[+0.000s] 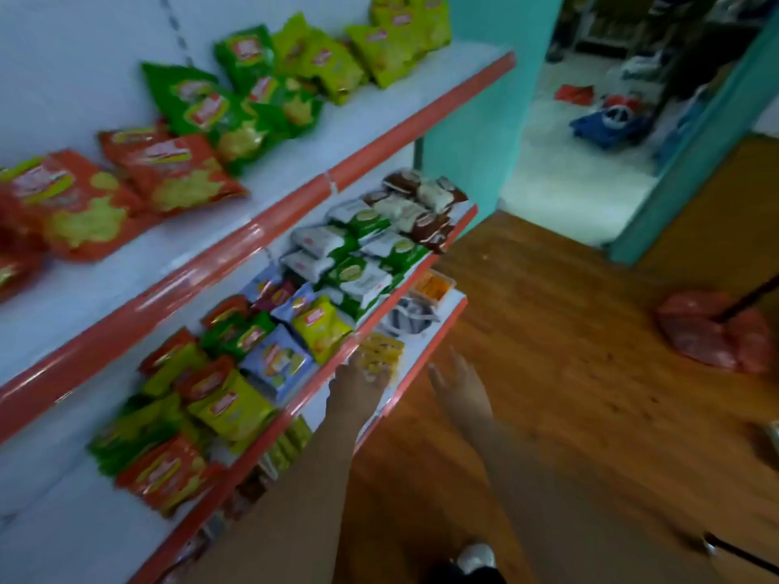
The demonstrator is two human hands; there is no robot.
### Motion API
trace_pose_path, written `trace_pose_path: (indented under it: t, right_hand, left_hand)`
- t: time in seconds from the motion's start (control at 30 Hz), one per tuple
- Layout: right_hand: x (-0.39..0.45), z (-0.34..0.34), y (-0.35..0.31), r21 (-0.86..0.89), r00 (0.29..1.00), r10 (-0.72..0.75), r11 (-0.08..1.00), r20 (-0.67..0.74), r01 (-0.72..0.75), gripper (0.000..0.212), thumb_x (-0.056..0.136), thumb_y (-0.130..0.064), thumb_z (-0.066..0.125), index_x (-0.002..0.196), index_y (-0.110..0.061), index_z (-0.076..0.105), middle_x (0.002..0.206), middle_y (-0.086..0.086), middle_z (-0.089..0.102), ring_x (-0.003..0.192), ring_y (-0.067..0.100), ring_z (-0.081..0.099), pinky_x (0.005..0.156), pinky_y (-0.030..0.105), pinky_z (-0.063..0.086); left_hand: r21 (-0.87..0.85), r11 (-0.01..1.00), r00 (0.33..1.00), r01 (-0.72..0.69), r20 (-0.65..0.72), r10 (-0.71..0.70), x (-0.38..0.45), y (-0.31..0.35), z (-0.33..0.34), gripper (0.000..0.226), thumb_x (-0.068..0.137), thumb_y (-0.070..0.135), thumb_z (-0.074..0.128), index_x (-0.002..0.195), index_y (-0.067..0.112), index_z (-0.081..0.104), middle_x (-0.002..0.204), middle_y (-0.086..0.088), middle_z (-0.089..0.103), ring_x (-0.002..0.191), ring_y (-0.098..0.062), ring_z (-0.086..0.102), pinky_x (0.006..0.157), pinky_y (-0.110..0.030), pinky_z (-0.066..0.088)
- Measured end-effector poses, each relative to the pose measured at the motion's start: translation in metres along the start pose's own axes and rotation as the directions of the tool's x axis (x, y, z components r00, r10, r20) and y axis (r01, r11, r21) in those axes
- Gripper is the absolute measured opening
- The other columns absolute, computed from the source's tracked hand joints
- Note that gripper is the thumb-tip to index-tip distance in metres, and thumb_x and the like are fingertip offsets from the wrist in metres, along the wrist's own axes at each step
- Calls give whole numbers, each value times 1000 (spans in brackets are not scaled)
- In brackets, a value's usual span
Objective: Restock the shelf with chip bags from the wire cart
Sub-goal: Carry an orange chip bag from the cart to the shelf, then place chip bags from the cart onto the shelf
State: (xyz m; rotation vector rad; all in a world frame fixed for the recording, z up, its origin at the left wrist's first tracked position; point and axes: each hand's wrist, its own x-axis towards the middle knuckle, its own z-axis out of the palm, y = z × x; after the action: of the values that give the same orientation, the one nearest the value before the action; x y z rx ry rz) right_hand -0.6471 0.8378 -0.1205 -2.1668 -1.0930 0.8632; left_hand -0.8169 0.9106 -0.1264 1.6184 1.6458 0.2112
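Note:
White shelves with red front edges (261, 229) fill the left of the head view. The top shelf holds red chip bags (168, 174), green bags (219, 107) and yellow-green bags (379, 44). The middle shelf carries a mix of red, yellow and blue chip bags (236, 398) and white-green packs (362, 263). My left hand (358, 387) reaches out at the red edge of the middle shelf, fingers spread, holding nothing. My right hand (461, 385) hovers open beside it, over the floor. The wire cart is out of view apart from a dark bar (737, 552) at the bottom right.
The lowest shelf (425, 351) holds yellow boxes (381, 351) and other small packs. A wooden floor (548, 351) spreads to the right, with a red plastic bag (712, 335) on it. A teal doorway (472, 120) leads to a cluttered room behind. My white shoe (476, 556) shows at the bottom.

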Motion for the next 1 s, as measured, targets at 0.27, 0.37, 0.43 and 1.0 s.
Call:
trace_pose_path:
  t: [0.27,0.37,0.43,1.0]
  right_hand:
    - [9,-244,175,314,868,349,918,-354,-241,73,89,-70,29,152,-35,16,160,0,21,147,24,22,117,48,27]
    - [-23,-316,266,410,747,502,850,-436,-332,75,89,-71,28,152,-32,17,160,1,22,146,24,23,117,44,25]
    - [-39,-337,302,475,693,578,798,-430,-371,74,90,-69,31,152,-29,19,160,0,23,146,23,23,118,45,24]
    - [-115,-461,640,943,-57,998,8,-28,-333,66,94,-35,56,150,-16,28,151,4,40,134,26,44,110,36,37]
  left_hand:
    - [90,872,820,-482,397,412,-24,269,206,68,93,57,46,151,28,27,158,-3,31,144,-25,33,116,-42,32]
    - [127,787,691,-604,576,438,-62,346,300,66,93,59,44,152,32,27,158,-4,29,144,-27,31,115,-41,30]
    - [131,748,639,-651,626,447,-75,372,335,67,93,60,43,152,32,27,159,-4,27,145,-26,29,115,-42,29]
    - [70,217,69,-974,998,-12,-210,540,812,60,94,48,50,147,23,38,143,-6,46,128,-25,49,105,-38,44]
